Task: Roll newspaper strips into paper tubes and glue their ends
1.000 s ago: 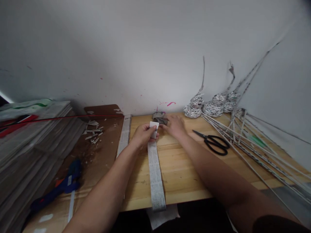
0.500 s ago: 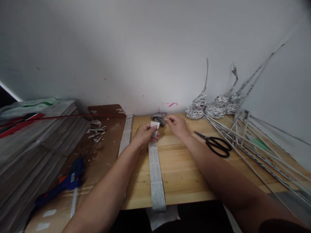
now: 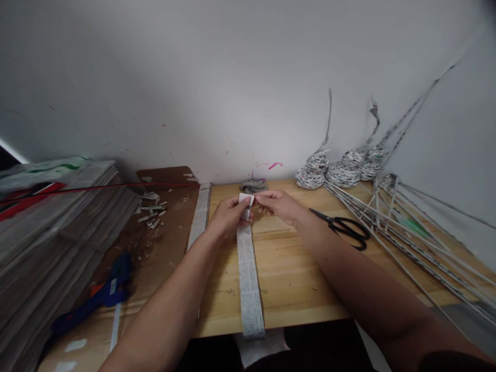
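My left hand [image 3: 231,213] is closed on the far end of a long newspaper strip [image 3: 249,279], with the thumb on top. The strip runs toward me along the wooden table and reaches its front edge. At the held end the paper shows a white upper part. My right hand [image 3: 277,205] has its thumb and fingers pinched together at the right corner of that end; whether the fingertips grip the paper is too small to make out. Just behind both hands lies a crumpled grey cloth [image 3: 253,185].
Black-handled scissors [image 3: 346,230] lie to the right. Woven paper gourd shapes [image 3: 310,176] and rolled paper sticks [image 3: 418,253] stand and lie beyond. Left are a newspaper stack [image 3: 65,243], a blue glue gun [image 3: 104,294], paper scraps [image 3: 153,209] and another stack of strips [image 3: 200,214].
My right hand has moved left from beside the grey cloth to the corner of the strip's end. My left hand keeps its hold on the strip.
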Demonstrator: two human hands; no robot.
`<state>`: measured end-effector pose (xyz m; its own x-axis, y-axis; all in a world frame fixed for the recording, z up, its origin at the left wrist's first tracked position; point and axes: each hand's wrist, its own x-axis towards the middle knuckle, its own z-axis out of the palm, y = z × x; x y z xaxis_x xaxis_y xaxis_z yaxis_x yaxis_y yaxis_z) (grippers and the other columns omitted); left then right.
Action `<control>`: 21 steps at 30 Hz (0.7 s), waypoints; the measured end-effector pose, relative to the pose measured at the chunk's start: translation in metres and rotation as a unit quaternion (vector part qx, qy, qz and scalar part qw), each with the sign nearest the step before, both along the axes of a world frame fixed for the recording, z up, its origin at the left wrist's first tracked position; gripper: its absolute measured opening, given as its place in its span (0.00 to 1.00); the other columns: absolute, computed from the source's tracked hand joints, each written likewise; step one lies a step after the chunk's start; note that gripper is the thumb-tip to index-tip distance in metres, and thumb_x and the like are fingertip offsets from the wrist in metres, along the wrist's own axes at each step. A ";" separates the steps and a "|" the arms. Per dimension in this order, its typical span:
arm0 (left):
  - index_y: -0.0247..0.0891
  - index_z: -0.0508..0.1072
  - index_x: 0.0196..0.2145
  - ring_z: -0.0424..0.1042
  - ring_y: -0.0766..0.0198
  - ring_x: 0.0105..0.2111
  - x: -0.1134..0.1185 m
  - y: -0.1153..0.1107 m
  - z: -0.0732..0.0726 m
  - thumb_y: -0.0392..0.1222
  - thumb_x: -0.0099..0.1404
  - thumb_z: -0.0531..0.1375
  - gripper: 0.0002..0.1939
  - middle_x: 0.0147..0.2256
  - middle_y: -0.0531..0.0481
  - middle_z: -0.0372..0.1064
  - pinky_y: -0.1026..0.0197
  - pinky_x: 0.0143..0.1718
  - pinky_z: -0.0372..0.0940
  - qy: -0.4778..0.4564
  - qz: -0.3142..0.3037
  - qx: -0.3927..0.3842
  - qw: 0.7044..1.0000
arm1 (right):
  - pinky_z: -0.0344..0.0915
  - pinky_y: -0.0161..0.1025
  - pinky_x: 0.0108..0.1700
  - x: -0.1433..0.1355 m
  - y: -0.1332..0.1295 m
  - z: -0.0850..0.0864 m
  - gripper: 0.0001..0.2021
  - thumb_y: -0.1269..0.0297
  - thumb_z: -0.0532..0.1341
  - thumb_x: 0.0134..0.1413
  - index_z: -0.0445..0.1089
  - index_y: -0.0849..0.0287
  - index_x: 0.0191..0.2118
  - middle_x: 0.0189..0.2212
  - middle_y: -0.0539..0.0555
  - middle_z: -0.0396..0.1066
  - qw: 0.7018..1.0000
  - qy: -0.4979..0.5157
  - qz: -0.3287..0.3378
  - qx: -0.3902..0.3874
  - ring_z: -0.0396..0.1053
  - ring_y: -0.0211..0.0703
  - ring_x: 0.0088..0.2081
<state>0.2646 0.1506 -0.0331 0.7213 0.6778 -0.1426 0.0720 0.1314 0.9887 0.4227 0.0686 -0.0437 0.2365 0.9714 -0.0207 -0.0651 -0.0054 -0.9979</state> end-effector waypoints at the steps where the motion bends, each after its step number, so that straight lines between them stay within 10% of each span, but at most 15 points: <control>1: 0.34 0.77 0.37 0.71 0.65 0.21 0.000 -0.001 0.001 0.59 0.55 0.66 0.24 0.22 0.49 0.72 0.65 0.22 0.65 0.000 -0.004 0.001 1.000 | 0.51 0.31 0.24 -0.001 -0.001 0.001 0.18 0.52 0.68 0.48 0.78 0.61 0.39 0.26 0.52 0.73 1.000 0.004 0.002 0.006 0.64 0.33 0.26; 21: 0.35 0.74 0.36 0.70 0.66 0.22 0.003 0.004 -0.014 0.56 0.56 0.65 0.20 0.25 0.51 0.72 0.67 0.23 0.63 -0.002 -0.024 0.065 0.998 | 0.50 0.31 0.21 -0.002 0.003 -0.001 0.17 0.51 0.66 0.49 0.77 0.64 0.33 0.18 0.48 0.66 0.999 -0.038 -0.017 0.013 0.58 0.29 0.19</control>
